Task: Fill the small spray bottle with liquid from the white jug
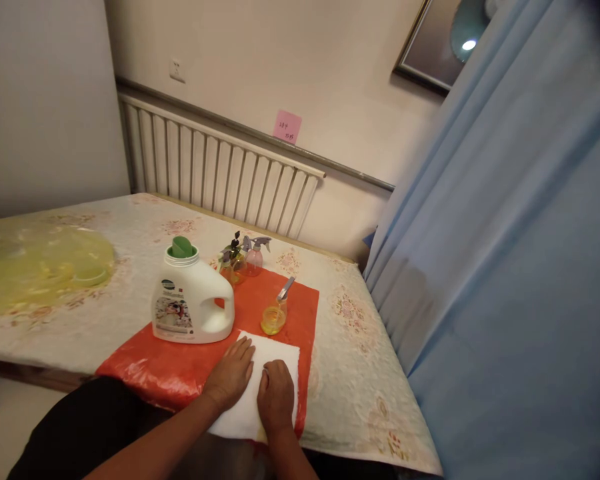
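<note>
A white cloth [253, 407] lies spread at the near edge of a red plastic sheet [307, 313]. My left hand [233, 370] rests flat on its left part, fingers stretched out. On its right part sits my right hand [276, 397], with the fingers curled in; whatever they hold, if anything, is hidden. Just beyond the cloth stands a small clear container [273, 321] with yellow liquid, and behind it is a clear item with a grey strip-like top [285, 289]. To the left stands a white detergent jug [193, 303] with a green piece [182, 247] in its mouth.
Several small spray bottles [253, 259] stand at the sheet's far edge. A crumpled yellow plastic bag [40, 263] covers the left of the floral bedspread [355, 373]. Behind runs a white radiator [225, 163]; a blue curtain [500, 220] hangs on the right.
</note>
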Motion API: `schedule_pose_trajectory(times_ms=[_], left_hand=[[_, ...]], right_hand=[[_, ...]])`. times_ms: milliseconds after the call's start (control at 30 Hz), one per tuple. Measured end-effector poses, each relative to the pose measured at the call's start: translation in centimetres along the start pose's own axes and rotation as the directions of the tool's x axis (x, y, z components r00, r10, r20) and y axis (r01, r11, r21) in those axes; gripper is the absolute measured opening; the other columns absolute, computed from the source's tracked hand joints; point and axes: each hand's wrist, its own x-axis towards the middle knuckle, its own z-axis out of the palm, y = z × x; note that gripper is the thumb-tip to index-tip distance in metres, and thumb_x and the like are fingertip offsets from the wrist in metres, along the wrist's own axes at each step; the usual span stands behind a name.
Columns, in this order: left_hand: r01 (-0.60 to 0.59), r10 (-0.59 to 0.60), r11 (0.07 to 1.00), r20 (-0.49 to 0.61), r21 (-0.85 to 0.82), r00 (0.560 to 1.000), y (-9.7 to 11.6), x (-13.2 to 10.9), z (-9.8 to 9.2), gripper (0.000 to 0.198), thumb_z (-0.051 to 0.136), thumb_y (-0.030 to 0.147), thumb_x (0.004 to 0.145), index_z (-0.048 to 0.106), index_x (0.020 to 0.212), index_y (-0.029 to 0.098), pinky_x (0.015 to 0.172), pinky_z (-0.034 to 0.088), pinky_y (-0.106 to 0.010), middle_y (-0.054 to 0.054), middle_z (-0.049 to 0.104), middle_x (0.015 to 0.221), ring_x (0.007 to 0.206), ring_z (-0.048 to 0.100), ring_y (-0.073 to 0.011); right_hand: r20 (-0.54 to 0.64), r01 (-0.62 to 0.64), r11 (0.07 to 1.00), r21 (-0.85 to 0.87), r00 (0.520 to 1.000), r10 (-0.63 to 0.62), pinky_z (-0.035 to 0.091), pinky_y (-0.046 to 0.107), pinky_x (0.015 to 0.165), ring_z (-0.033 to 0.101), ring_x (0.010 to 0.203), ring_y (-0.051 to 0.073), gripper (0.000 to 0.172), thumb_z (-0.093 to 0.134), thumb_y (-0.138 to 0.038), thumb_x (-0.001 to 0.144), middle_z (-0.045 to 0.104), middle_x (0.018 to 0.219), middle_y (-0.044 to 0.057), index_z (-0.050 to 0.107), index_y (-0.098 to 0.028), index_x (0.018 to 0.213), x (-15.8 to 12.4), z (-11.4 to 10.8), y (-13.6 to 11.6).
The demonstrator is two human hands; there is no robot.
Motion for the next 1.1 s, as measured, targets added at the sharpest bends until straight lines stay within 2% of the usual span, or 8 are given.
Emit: schedule_pose_trajectory(times_ms=[467, 867, 1100], left_hand=[[0.017, -0.017, 1.000, 0.005, 0.011, 1.000, 0.15, -0.12, -0.08, 0.037, 0.045, 0.021, 0.088, 0.061, 0.121, 0.013, 0.110, 0.038, -0.045, -0.014, 0.060, 0.133, 0.130, 0.049, -0.0276], [0.004, -0.004, 1.000, 0.005, 0.004, 1.000, 0.23, -0.15, -0.42, 0.037, 0.044, 0.020, 0.089, 0.061, 0.121, 0.011, 0.109, 0.039, -0.047, -0.016, 0.060, 0.133, 0.129, 0.048, -0.0287], [0.002, -0.002, 1.000, -0.012, -0.012, 1.000, -0.03, -0.26, 0.06, 0.036, 0.043, 0.020, 0.089, 0.060, 0.120, 0.013, 0.109, 0.039, -0.047, -0.015, 0.060, 0.132, 0.129, 0.049, -0.0279]], right_hand=[[0.014, 0.001, 1.000, 0.005, 1.000, -0.001, 0.045, 0.032, 0.071, 0.053, 0.076, 0.020, 0.018, 0.043, -0.007, 0.087, 0.055, 0.079, 0.003, 0.052, -0.022, 0.081, -0.04, -0.23, -0.17], [0.006, 0.006, 1.000, -0.003, 1.000, -0.006, 0.044, 0.032, 0.070, 0.053, 0.077, 0.020, 0.019, 0.044, -0.006, 0.087, 0.055, 0.079, 0.002, 0.052, -0.022, 0.080, -0.11, 0.00, -0.08], [0.000, 0.011, 1.000, -0.001, 1.000, -0.011, 0.044, 0.032, 0.070, 0.054, 0.076, 0.020, 0.019, 0.044, -0.007, 0.087, 0.056, 0.079, 0.002, 0.052, -0.022, 0.080, -0.12, -0.07, -0.15]])
